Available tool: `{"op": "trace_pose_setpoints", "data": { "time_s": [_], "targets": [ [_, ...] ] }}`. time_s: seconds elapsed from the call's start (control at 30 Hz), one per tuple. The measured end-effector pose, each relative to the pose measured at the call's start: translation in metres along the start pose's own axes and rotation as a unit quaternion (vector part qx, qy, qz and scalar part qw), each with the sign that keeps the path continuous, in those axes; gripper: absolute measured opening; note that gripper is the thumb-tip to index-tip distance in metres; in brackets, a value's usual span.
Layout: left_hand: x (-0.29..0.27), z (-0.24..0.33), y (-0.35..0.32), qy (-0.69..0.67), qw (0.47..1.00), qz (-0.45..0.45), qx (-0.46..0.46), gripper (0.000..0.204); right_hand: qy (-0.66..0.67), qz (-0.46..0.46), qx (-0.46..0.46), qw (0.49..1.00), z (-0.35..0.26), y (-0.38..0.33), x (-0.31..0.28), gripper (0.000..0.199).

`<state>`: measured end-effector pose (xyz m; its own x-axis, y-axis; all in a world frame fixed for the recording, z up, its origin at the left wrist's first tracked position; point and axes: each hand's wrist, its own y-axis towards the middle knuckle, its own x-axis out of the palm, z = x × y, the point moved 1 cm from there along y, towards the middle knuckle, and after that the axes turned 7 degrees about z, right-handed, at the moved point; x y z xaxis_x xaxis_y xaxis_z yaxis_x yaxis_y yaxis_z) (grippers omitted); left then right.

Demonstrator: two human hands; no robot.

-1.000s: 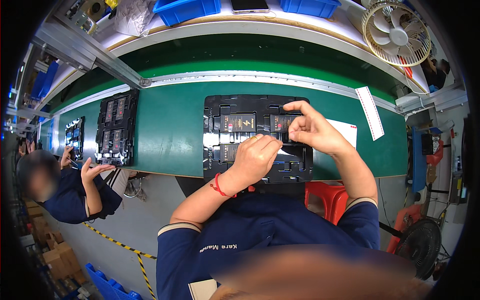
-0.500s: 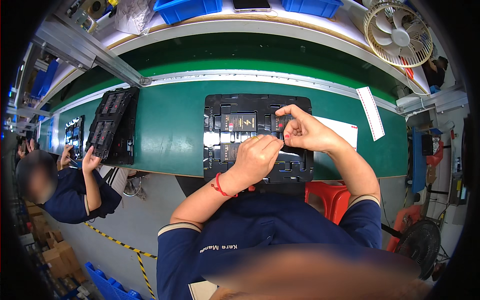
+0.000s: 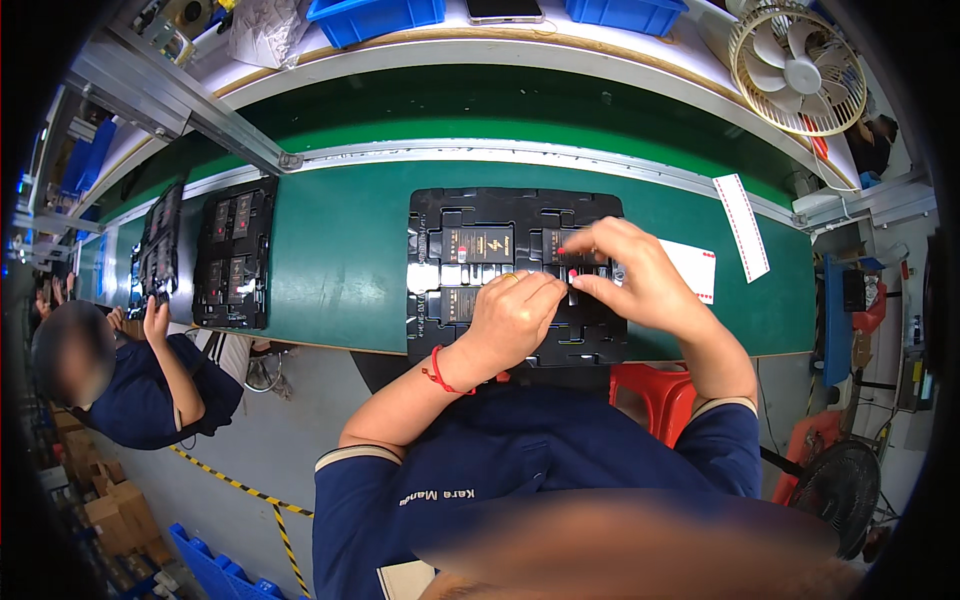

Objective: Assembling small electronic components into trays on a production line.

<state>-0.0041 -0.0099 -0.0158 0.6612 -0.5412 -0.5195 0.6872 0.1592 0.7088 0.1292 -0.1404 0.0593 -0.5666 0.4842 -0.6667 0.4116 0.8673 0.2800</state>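
Observation:
A black moulded tray (image 3: 440,215) lies on the green conveyor belt (image 3: 340,250) in front of me, holding several flat black battery-like parts (image 3: 480,243) with gold print. My left hand (image 3: 515,315), a red cord around its wrist, rests fingers-down on the tray's lower middle, pressing on a part. My right hand (image 3: 630,275) is curled over the tray's right half, thumb and fingertips pinching a small piece at the parts there. What exactly sits between the fingers is too small to tell.
A second black tray (image 3: 232,265) with parts lies further left on the belt. A seated person (image 3: 130,380) there lifts another tray (image 3: 160,240) on edge. A white card (image 3: 695,268) and paper strip (image 3: 740,225) lie right of my tray. A fan (image 3: 795,65) and blue bins (image 3: 375,15) stand behind.
My right hand has drawn down and inward over the tray's right half, closing toward my left hand. The person at the left has tilted their tray up and moved it leftward.

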Motion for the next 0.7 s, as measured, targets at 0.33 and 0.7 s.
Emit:
{"op": "trace_pose_setpoints", "data": {
  "time_s": [0.33,0.7],
  "targets": [
    [-0.001,0.004,0.004,-0.005,1.0,-0.008,0.005,0.013,-0.275,0.023,-0.139,0.951,-0.008,-0.019,0.021,0.012],
    [-0.006,0.012,0.001,-0.003,1.0,-0.019,0.003,0.013,-0.245,0.031,-0.107,0.963,-0.003,-0.037,0.018,0.029]
  ]
}}
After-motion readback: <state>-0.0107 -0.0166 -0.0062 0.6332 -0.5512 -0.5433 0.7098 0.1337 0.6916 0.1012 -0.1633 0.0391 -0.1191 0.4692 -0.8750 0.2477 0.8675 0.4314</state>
